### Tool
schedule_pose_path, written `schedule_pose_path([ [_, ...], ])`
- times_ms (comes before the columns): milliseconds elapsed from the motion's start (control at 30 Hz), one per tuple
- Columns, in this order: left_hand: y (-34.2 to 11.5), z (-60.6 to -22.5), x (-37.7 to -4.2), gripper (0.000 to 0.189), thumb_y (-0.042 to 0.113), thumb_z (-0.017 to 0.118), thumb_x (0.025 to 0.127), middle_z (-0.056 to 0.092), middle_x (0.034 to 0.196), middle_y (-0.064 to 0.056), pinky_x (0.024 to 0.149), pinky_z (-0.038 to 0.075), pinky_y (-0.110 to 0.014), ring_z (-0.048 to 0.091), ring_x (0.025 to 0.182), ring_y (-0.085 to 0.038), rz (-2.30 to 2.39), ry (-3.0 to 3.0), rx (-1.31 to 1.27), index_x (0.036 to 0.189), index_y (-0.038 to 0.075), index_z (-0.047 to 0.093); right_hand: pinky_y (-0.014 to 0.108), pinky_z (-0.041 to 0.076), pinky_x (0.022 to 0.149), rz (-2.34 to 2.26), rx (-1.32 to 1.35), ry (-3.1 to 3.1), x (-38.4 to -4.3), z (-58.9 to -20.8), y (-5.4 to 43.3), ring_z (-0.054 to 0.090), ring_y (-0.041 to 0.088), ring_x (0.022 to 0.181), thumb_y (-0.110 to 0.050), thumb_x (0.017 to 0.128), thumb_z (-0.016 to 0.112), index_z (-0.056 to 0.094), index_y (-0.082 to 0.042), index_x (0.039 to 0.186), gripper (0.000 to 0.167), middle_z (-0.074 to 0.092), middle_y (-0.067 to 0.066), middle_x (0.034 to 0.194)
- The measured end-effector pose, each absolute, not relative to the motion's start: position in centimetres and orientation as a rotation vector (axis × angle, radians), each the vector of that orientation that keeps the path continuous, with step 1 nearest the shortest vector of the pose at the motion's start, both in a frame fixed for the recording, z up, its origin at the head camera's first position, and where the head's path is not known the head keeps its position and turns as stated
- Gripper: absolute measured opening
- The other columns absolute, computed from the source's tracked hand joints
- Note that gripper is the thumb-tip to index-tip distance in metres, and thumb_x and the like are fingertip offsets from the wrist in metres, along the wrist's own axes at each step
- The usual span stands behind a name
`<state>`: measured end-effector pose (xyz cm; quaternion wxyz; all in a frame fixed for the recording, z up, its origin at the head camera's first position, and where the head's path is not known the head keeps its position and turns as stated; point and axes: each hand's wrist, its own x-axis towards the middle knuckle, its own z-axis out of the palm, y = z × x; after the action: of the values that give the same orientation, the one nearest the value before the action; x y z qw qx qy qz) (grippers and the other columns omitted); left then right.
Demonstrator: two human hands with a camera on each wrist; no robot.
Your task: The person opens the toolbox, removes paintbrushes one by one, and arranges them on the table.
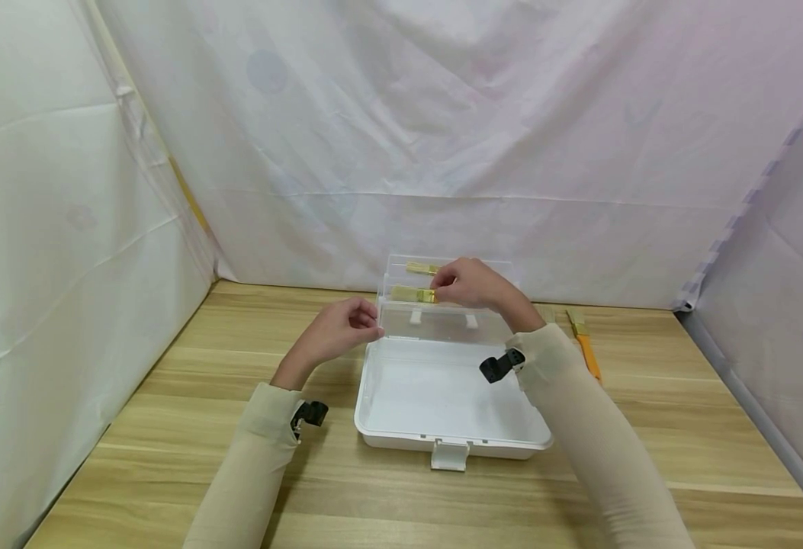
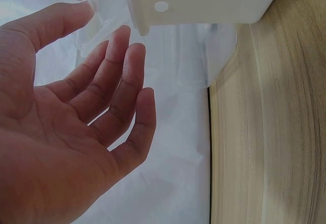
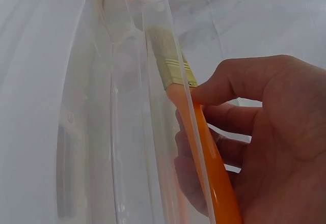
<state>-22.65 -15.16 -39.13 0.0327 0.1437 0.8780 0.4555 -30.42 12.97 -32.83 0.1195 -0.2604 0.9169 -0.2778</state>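
Observation:
My right hand (image 1: 473, 284) pinches a flat paintbrush (image 1: 412, 294) near its gold ferrule. The brush has pale bristles and an orange handle (image 3: 216, 183), and lies along a clear tray compartment (image 3: 147, 107) of the opened box. In the compartment behind lies another paintbrush (image 1: 420, 268), partly hidden by my right hand. My left hand (image 1: 339, 329) is at the left side of the clear tray, fingers loosely bent and gripping nothing. Its thumb and fingertips are close to the clear plastic; I cannot tell whether they touch it. The white box base (image 1: 449, 389) stands below.
On the wooden table (image 1: 676, 427), right of the box, lies a paintbrush (image 1: 586, 347) with an orange handle, partly behind my right sleeve. A white latch (image 1: 450, 455) hangs at the box's front. White cloth (image 1: 442, 137) closes off the back and sides.

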Motion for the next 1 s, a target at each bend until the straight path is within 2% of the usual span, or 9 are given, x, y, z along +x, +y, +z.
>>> schedule_pose_path([
  [333, -14.9, -39.2, -22.7, 0.027, 0.016, 0.083, 0.099, 0.073, 0.105, -0.007, 0.088, 0.057, -0.040, 0.069, 0.097, -0.024, 1.410, 2.698, 0.437, 0.118, 0.003, 0.071, 0.039, 0.050, 0.079, -0.890, -0.739, 2.709, -30.3, -33.2, 13.7, 0.059, 0.024, 0.086, -0.017, 0.104, 0.066, 0.078, -0.002, 0.112, 0.021, 0.074, 0.009, 0.102],
  [533, -14.9, -39.2, -22.7, 0.027, 0.016, 0.083, 0.099, 0.073, 0.105, -0.007, 0.089, 0.057, -0.041, 0.069, 0.098, -0.024, 1.403, 2.700, 0.436, 0.119, 0.003, 0.071, 0.039, 0.048, 0.075, -0.924, -0.720, 2.742, -29.5, -33.2, 14.2, 0.058, 0.022, 0.081, -0.016, 0.103, 0.063, 0.078, -0.005, 0.111, 0.021, 0.074, 0.006, 0.101],
  [700, -15.0, -39.2, -22.7, 0.027, 0.017, 0.083, 0.099, 0.073, 0.105, -0.007, 0.089, 0.057, -0.041, 0.068, 0.098, -0.024, 1.397, 2.701, 0.441, 0.119, 0.003, 0.070, 0.039, 0.050, 0.076, -0.975, -0.672, 2.759, -28.9, -33.3, 14.5, 0.060, 0.023, 0.085, -0.017, 0.104, 0.064, 0.079, -0.005, 0.110, 0.019, 0.076, 0.008, 0.104],
  [1000, -15.1, -39.2, -22.7, 0.027, 0.018, 0.083, 0.099, 0.073, 0.105, -0.007, 0.089, 0.056, -0.040, 0.068, 0.098, -0.024, 1.398, 2.701, 0.440, 0.119, 0.004, 0.070, 0.044, 0.053, 0.085, -1.042, -0.671, 2.780, -28.2, -33.6, 15.3, 0.066, 0.027, 0.097, -0.018, 0.104, 0.063, 0.078, -0.004, 0.117, 0.024, 0.075, 0.010, 0.109],
])
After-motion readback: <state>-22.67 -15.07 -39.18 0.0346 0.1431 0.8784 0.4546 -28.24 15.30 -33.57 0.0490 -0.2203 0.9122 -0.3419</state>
